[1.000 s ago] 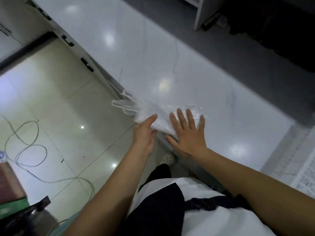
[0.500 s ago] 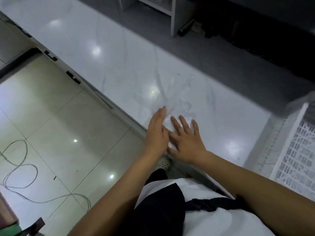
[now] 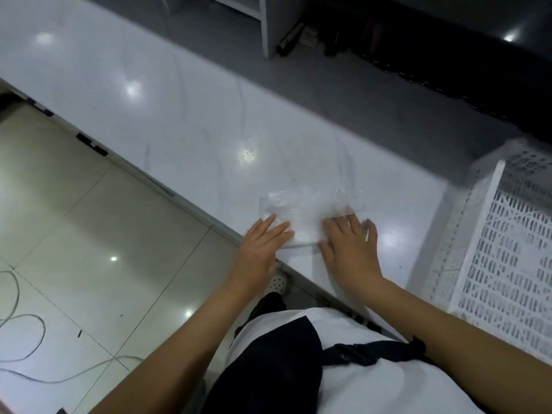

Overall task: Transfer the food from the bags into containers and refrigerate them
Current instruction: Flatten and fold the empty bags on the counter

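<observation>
A clear, empty plastic bag (image 3: 307, 210) lies flattened and folded on the white marble counter (image 3: 179, 115), close to its front edge. My left hand (image 3: 263, 246) presses its left end with straight fingers. On the bag's right end my right hand (image 3: 349, 246) lies flat, fingers spread. No food or container shows in this view.
A white perforated plastic crate (image 3: 507, 264) stands on the counter at the right. A white shelf unit (image 3: 257, 16) and dark objects sit beyond the counter. A grey cable (image 3: 21, 339) curls on the tiled floor at the left.
The bag went from hanging over the counter edge to lying folded flat on the counter. My hands moved apart to its two ends; the view shifted right, showing more crate.
</observation>
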The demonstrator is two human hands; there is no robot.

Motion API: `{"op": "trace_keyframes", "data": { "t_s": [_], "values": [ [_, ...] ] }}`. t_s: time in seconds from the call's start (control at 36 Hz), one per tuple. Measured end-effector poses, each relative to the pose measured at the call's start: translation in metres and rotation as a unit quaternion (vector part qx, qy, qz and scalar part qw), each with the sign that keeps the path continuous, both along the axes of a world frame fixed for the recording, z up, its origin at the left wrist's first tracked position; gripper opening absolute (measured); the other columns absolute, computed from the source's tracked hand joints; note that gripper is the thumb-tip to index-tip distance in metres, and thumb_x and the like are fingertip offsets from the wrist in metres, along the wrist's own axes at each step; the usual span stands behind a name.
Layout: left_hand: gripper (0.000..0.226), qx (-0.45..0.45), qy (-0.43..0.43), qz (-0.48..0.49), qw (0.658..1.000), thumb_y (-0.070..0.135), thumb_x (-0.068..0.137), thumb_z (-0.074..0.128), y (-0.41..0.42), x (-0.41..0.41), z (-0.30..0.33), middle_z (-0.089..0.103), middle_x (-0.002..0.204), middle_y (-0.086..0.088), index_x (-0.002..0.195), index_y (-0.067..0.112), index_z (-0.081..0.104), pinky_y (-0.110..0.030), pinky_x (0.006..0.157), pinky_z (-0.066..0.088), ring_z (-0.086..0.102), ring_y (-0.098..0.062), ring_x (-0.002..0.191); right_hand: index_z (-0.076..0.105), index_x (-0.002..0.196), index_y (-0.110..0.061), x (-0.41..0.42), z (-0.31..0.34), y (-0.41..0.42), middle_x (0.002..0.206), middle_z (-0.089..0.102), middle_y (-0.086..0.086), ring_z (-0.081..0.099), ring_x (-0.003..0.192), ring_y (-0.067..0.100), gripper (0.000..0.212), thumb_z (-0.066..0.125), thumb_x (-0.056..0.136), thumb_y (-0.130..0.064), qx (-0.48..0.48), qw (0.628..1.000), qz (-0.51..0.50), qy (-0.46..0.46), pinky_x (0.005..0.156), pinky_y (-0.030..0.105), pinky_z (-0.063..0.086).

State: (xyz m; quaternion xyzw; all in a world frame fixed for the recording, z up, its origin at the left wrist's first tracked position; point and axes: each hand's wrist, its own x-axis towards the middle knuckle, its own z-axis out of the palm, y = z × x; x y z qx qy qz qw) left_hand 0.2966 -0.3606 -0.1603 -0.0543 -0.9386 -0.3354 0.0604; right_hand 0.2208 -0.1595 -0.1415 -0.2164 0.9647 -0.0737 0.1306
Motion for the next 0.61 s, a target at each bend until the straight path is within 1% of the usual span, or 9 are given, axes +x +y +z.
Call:
{"op": "trace_keyframes", "data": {
  "t_s": [0.08, 0.17, 0.25, 0.31, 0.39, 0.44, 0.5, 0.56, 0.61],
  "values": [
    [0.060, -0.018, -0.004, -0.038, 0.999, -0.021, 0.073, 0.053, -0.003, 0.001, 0.000, 0.061, 0.139, -0.011, 0.126, 0.003, 0.068, -0.063, 0.114, 0.032, 0.041, -0.038, 0.141, 0.040, 0.145, -0.009, -0.001, 0.005, 0.003, 0.153, 0.038, 0.013, 0.025, 0.146, 0.031, 0.057, 0.056, 0.094, -0.029, -0.075, 0.991, -0.112, -0.013, 0.116, 0.050, 0.022],
    [0.050, -0.022, -0.008, -0.057, 0.998, -0.012, 0.080, 0.053, -0.004, -0.001, 0.003, 0.062, 0.139, -0.010, 0.126, 0.003, 0.068, -0.062, 0.115, 0.032, 0.043, -0.037, 0.141, 0.023, 0.154, -0.011, 0.001, 0.021, 0.005, 0.162, 0.020, 0.013, 0.016, 0.150, 0.031, 0.080, 0.059, 0.084, -0.022, -0.199, 0.962, -0.188, -0.017, 0.121, 0.050, 0.015],
    [0.042, -0.017, -0.017, -0.069, 0.997, -0.003, 0.086, 0.055, -0.005, -0.004, 0.007, 0.062, 0.138, -0.009, 0.124, 0.004, 0.070, -0.060, 0.116, 0.031, 0.044, -0.036, 0.140, 0.014, 0.156, -0.014, 0.003, 0.044, -0.002, 0.164, 0.010, 0.011, 0.013, 0.151, 0.027, 0.089, 0.056, 0.079, -0.030, -0.271, 0.950, -0.134, 0.083, 0.121, 0.046, 0.009],
    [0.036, -0.013, -0.025, -0.077, 0.997, 0.008, 0.092, 0.054, -0.007, -0.006, 0.008, 0.062, 0.138, -0.009, 0.124, 0.005, 0.070, -0.057, 0.118, 0.030, 0.044, -0.035, 0.141, 0.014, 0.157, -0.014, 0.000, 0.053, -0.012, 0.165, 0.010, 0.012, 0.013, 0.152, 0.029, 0.089, 0.057, 0.081, -0.031, -0.293, 0.943, -0.052, 0.146, 0.121, 0.051, 0.011],
    [0.036, 0.013, -0.044, -0.078, 0.996, 0.018, 0.098, 0.049, -0.010, -0.011, 0.009, 0.064, 0.136, -0.008, 0.124, 0.004, 0.070, -0.054, 0.119, 0.030, 0.045, -0.034, 0.140, 0.018, 0.159, -0.023, -0.009, 0.052, -0.034, 0.168, 0.007, 0.007, 0.004, 0.154, 0.029, 0.071, 0.046, 0.095, -0.039, -0.214, 0.961, 0.061, 0.166, 0.120, 0.059, 0.006],
    [0.034, 0.035, -0.045, -0.069, 0.996, 0.005, 0.092, 0.055, -0.012, -0.014, 0.008, 0.067, 0.132, -0.010, 0.122, 0.001, 0.070, -0.054, 0.117, 0.034, 0.049, -0.033, 0.137, 0.014, 0.159, -0.029, -0.018, 0.037, -0.044, 0.168, 0.003, 0.002, -0.004, 0.154, 0.027, 0.061, 0.031, 0.103, -0.046, -0.083, 0.985, 0.089, 0.120, 0.120, 0.059, -0.001],
    [0.034, 0.049, -0.028, -0.041, 0.998, -0.005, 0.086, 0.059, -0.013, -0.017, 0.005, 0.070, 0.125, -0.012, 0.118, -0.001, 0.071, -0.054, 0.111, 0.042, 0.056, -0.033, 0.130, -0.002, 0.159, -0.035, -0.028, 0.015, -0.046, 0.168, -0.006, -0.003, -0.014, 0.153, 0.025, 0.060, 0.016, 0.104, -0.052, 0.026, 0.993, 0.099, 0.050, 0.119, 0.059, -0.008],
    [0.032, 0.039, -0.010, -0.017, 0.999, -0.005, 0.085, 0.061, -0.014, -0.020, 0.004, 0.071, 0.121, -0.012, 0.116, 0.000, 0.072, -0.052, 0.107, 0.047, 0.058, -0.032, 0.127, -0.011, 0.156, -0.040, -0.038, -0.005, -0.041, 0.167, -0.012, -0.005, -0.019, 0.152, 0.023, 0.060, 0.008, 0.102, -0.057, 0.065, 0.993, 0.102, 0.006, 0.117, 0.059, -0.012],
    [0.034, 0.008, -0.003, -0.009, 1.000, -0.001, 0.087, 0.061, -0.015, -0.025, 0.002, 0.069, 0.126, -0.011, 0.120, 0.002, 0.069, -0.050, 0.109, 0.045, 0.056, -0.031, 0.130, -0.009, 0.156, -0.041, -0.045, -0.016, -0.035, 0.167, -0.011, -0.006, -0.017, 0.152, 0.022, 0.060, 0.007, 0.102, -0.060, 0.051, 0.994, 0.094, -0.007, 0.118, 0.059, -0.012]
  ]
}}
